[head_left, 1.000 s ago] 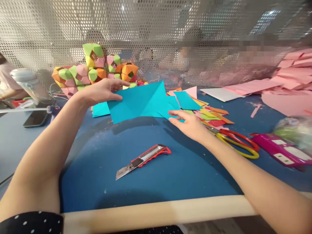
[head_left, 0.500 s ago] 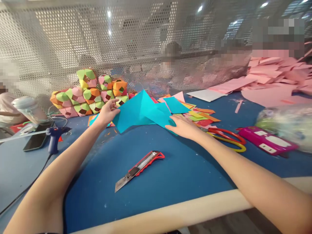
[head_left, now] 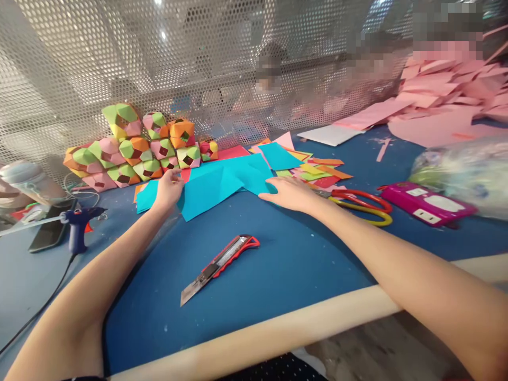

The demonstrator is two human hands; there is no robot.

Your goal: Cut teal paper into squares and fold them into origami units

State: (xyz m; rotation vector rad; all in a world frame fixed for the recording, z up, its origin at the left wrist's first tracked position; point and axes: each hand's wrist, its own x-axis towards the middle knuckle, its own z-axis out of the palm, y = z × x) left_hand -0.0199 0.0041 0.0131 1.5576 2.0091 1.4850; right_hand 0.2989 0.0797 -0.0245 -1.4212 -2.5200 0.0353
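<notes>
I see the L hand (head_left: 169, 189) pinching the left edge of the creased turquoise paper sheet (head_left: 222, 182), which lies mid-frame on the blue bench (head_left: 297, 259). R hand (head_left: 291, 193) is spread flat, fingers released, on the sheet's right corner. Red-handled utility knife (head_left: 220, 262) lies below centre, apart from both; red-and-yellow scissors (head_left: 363, 203) sit just right of the R hand.

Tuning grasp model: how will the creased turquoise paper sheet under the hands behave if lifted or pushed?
The turquoise paper sheet probably flops when lifted: it is thin and creased, with the left hand holding one edge and the right hand flat on the other. Likely light, so a push should slide it across the blue table mat.
</notes>
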